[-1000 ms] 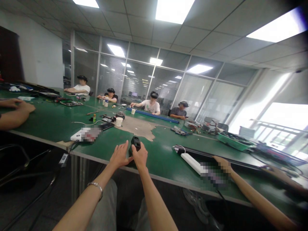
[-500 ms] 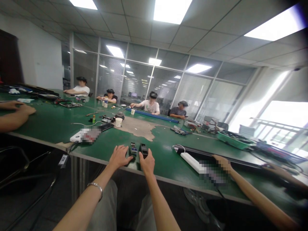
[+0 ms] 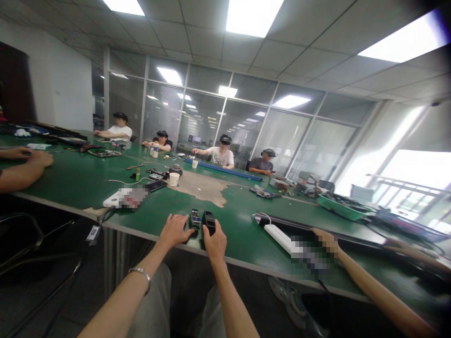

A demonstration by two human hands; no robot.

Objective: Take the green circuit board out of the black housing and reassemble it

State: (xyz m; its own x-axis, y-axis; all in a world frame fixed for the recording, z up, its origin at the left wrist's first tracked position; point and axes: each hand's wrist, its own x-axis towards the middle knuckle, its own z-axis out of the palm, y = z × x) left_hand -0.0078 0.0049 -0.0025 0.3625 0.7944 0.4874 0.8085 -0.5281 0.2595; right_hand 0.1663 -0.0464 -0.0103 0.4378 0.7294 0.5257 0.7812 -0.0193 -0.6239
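Observation:
Two small black parts lie side by side near the front edge of the green table (image 3: 243,237). My left hand (image 3: 174,230) rests on the left part (image 3: 194,219), which shows blue and green pieces inside, fingers curled over it. My right hand (image 3: 215,242) grips the right part (image 3: 209,220), a black box-like shell, with fingers wrapped round its near end. A silver bracelet (image 3: 140,272) sits on my left wrist.
A white power strip (image 3: 280,234) lies to the right, by a co-worker's hand (image 3: 326,237). Another person's hands (image 3: 31,156) rest at far left. A paper cup (image 3: 174,178), tools and circuit boards dot the table; several people sit along the far side.
One second ago both hands held a single black device upright. It now lies as two separate parts on the table, one under each hand, barely shifted over the last half second.

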